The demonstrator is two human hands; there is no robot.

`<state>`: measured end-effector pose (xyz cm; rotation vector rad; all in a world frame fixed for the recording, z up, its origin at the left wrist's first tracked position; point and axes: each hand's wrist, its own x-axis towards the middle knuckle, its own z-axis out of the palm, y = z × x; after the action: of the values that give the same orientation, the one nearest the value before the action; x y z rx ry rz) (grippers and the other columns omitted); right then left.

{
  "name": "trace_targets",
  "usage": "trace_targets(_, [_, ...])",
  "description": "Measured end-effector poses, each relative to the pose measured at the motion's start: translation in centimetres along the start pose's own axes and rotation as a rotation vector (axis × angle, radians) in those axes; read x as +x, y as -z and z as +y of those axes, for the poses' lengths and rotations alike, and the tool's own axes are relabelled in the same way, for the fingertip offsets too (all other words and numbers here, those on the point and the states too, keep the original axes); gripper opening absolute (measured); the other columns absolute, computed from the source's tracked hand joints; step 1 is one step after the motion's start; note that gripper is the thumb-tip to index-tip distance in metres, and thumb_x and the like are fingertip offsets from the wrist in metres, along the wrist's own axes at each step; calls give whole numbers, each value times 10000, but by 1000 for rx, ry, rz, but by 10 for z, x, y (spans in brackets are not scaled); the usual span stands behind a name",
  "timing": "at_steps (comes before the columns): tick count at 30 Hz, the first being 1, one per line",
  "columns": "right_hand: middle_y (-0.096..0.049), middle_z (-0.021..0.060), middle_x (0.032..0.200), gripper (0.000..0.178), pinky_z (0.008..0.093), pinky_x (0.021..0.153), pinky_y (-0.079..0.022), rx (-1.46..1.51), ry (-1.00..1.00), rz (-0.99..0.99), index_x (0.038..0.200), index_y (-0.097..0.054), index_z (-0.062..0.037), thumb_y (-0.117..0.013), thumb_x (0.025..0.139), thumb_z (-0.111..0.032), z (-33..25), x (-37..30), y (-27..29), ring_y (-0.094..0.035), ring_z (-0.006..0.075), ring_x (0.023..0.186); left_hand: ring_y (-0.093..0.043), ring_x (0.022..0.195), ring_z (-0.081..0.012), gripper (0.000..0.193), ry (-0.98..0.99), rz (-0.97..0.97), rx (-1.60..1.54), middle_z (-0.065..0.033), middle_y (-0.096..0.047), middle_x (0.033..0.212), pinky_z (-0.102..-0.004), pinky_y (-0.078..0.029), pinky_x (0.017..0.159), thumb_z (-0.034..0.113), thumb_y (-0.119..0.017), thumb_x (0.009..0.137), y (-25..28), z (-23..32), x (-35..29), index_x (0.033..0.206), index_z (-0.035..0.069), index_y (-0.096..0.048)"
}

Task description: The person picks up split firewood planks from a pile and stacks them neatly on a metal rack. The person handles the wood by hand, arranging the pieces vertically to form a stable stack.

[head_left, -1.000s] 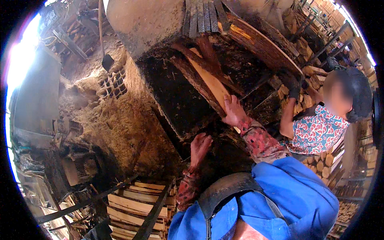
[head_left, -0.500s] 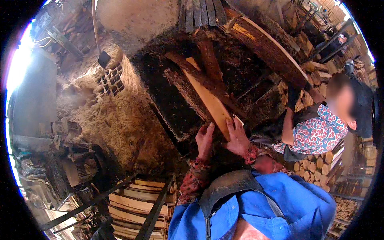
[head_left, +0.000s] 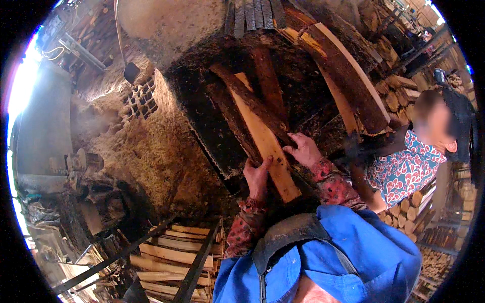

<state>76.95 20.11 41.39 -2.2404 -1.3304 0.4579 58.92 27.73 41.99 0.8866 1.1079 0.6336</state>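
Observation:
A pale sawn board with dark knots lies lengthwise before me, its near end close to my apron. My left hand is closed around the near end of a bark-covered slab along the board's left side, with the thumb against the board. On the board's right, my right hand pinches the near end of a second bark-covered slab, which crosses over the board. Another bark-covered piece lies behind it. All rest on a dark, dirt-covered machine bed.
A co-worker in a patterned shirt stands at the right, beside a large bark-edged slab. Dark overlapping strips hang at the far side. Sawdust heaps at left, near a shovel. Stacked boards lie lower left.
My right hand has shifted from the pale board to the bark-covered slab. The board has slid nearer to me. The co-worker's large slab has swung, and a pale piece shows beside it.

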Motion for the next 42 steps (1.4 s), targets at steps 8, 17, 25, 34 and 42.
trace_targets(8, [-681, 207, 1063, 378, 383, 843, -524, 283, -79, -78, 1142, -633, 21, -684, 855, -221, -41, -16, 17, -660, 346, 971, -633, 864, -153, 378, 22, 12, -15, -105, -690, 1016, -303, -513, 765, 157, -740, 834, 16, -18, 13, 1109, -54, -590])
trace_targets(17, [-659, 191, 887, 284, 406, 738, -527, 137, 224, -313, 1030, -673, 28, -709, 822, -162, -58, -46, 26, -651, 363, 851, -621, 870, -158, 401, -12, 29, -7, -96, -683, 1019, -305, -505, 792, 176, -765, 834, -6, 9, 11, 1118, -51, -594])
trace_targets(25, [-617, 234, 1159, 499, 416, 898, -496, 195, -228, -9, 1202, -579, 22, -697, 853, -314, 19, 15, 22, -612, 334, 1072, -637, 884, -174, 441, -74, -22, -54, -104, -689, 1034, -317, -517, 810, 155, -792, 791, 1, 9, 12, 1128, -48, -592])
trace_targets(34, [-577, 243, 1172, 709, 440, 916, -479, 13, -81, 165, 1256, -524, 47, -766, 773, -412, 17, -10, 24, -596, 384, 1061, -631, 936, -196, 440, -70, -13, 109, -121, -670, 1101, -346, -507, 832, 130, -772, 810, 37, 18, 10, 1151, -59, -568])
trace_targets(42, [-682, 88, 911, 874, 306, 593, -558, 976, -516, 357, 1458, -323, 13, -773, 813, -369, 146, 38, 5, -664, 161, 763, -621, 974, -204, 476, -128, -86, 71, -120, -649, 1155, -340, -498, 871, 136, -769, 815, 70, 5, -2, 1189, -61, -551])
